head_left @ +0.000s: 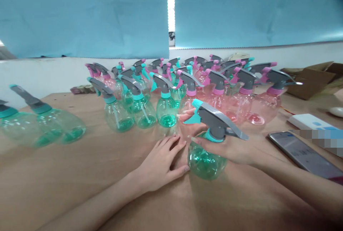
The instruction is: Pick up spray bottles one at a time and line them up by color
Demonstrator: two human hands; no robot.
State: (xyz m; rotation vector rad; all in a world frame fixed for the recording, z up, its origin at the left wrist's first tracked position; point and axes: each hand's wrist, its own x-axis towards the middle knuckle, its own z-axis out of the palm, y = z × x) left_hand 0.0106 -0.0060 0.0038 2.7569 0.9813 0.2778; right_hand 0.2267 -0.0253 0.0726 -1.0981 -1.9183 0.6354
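Note:
A clear green spray bottle (207,161) with a grey head and a teal nozzle and collar stands on the wooden table in front of me. My right hand (219,147) is wrapped round its upper body from the right and behind, just under the collar. Flat on the table to the bottle's left lies my left hand (164,161), fingers stretched out and nothing in it; its thumb tip reaches close to the bottle, and I cannot tell if they touch. Just beyond my hands stands another green spray bottle (166,111), beside a pink spray bottle (191,100).
Several green and pink spray bottles crowd the back of the table (88,173). More green bottles (60,125) stand at the left. On the right lie a phone (302,152), a white box (308,121) and a cardboard box (308,80). Blue curtains (85,16) hang behind.

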